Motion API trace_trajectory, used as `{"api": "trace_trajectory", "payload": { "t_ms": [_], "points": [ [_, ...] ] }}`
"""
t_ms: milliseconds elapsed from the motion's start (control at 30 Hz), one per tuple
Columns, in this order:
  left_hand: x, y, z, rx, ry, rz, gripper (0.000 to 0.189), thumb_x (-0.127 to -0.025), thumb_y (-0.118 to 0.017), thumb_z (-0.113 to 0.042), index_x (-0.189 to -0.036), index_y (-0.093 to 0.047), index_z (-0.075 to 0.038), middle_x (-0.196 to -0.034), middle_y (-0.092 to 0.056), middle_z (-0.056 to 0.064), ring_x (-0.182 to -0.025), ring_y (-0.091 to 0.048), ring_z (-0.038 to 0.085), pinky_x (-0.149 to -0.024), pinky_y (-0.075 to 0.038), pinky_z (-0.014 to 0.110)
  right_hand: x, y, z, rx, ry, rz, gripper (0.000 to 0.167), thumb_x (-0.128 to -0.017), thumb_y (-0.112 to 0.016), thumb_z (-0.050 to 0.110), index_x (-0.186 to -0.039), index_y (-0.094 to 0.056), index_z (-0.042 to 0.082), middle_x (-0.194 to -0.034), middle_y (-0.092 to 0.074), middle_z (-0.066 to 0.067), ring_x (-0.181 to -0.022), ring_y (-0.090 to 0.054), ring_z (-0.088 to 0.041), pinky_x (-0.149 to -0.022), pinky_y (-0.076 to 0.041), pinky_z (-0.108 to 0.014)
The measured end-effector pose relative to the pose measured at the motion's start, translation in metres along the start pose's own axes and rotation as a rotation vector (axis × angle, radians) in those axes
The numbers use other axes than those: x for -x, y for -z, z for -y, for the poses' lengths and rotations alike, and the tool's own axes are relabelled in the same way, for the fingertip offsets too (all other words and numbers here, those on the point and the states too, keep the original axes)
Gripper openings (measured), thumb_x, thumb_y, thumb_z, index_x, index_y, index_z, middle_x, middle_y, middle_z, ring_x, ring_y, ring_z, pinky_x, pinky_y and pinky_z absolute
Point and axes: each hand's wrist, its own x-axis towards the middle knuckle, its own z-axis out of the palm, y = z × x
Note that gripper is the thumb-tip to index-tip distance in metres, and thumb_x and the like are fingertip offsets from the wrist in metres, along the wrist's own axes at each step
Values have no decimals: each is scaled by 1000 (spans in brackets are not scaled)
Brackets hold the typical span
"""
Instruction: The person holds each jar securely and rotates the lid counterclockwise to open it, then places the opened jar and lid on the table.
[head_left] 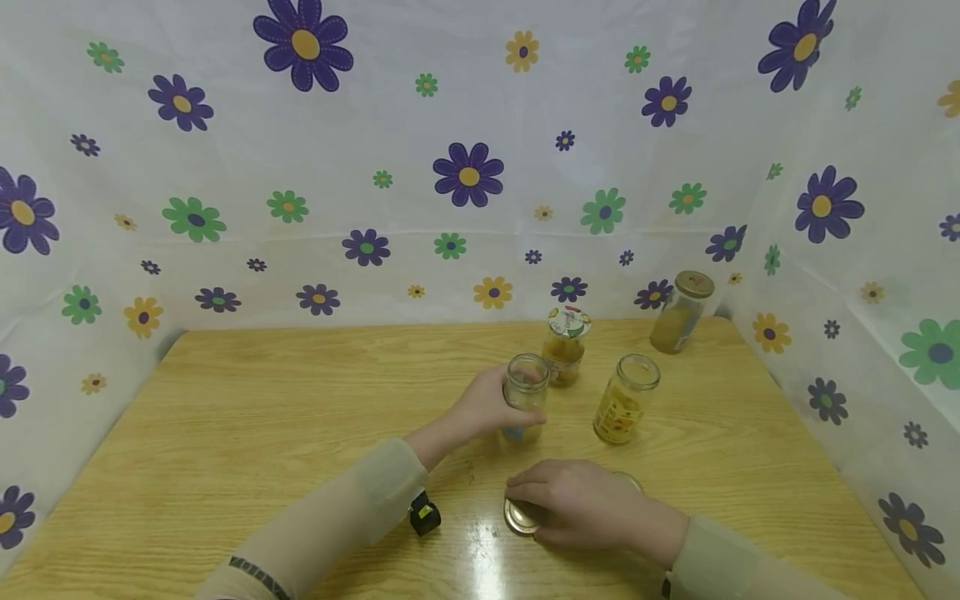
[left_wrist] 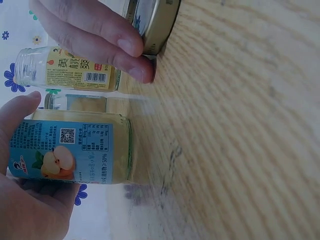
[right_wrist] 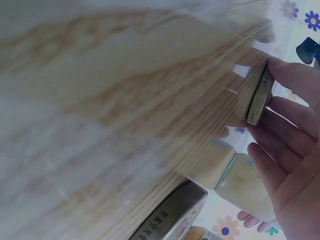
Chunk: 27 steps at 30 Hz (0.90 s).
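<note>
My left hand is wrapped round an open glass jar near the middle of the table. A blue label with an apple picture shows on that jar in the left wrist view. Lower right, my right hand holds a gold metal jar lid by its rim, low at the tabletop. Thumb and fingers pinch this lid in the right wrist view. A second lid lies beside the hand, mostly covered by it in the head view.
An open jar with a yellow label stands right of the held jar. Behind are a jar with a patterned lid and, far right, a gold-lidded jar. A small black object sits by the left sleeve. Flowered cloth surrounds the table.
</note>
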Motion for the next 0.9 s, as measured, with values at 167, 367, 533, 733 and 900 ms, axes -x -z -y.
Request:
{"api": "trace_trajectory", "payload": {
  "t_ms": [167,367,533,733,900],
  "points": [
    [1,-1,1,15,6,-3,53,-80,-94,-18,-127,-69,-10,-124,-76,12,-112,-72,25,-101,-60,37,0,-1,1,1,-9,9,51,-88,-84,20,-136,-70,9,-136,-73,-3,-124,-70,-17,-102,-61,-32],
    [2,-2,0,15,21,-10,55,-80,-94,-18,-128,-68,-9,-124,-76,12,-112,-72,25,-102,-60,38,0,0,1,1,-13,16,51,-88,-84,20,-136,-70,9,-136,-73,-3,-124,-70,-17,-104,-60,-32],
    [2,-1,-1,16,19,-5,57,-80,-94,-18,-130,-68,-10,-126,-75,12,-115,-71,28,-103,-60,41,-1,1,2,-5,-16,23,51,-89,-84,20,-136,-69,9,-137,-72,-3,-125,-70,-18,-105,-60,-33],
    [2,0,1,10,13,0,56,-81,-93,-19,-130,-68,-10,-127,-74,12,-116,-71,28,-103,-60,40,-2,3,3,-8,-17,39,51,-89,-84,20,-137,-69,9,-137,-72,-3,-125,-69,-18,-105,-60,-33],
    [2,-1,0,7,12,-9,56,-80,-93,-19,-130,-68,-10,-126,-75,12,-114,-72,28,-102,-60,40,-3,3,3,-10,-25,50,51,-89,-84,20,-137,-69,9,-137,-72,-3,-125,-69,-17,-105,-59,-33]
  ]
}}
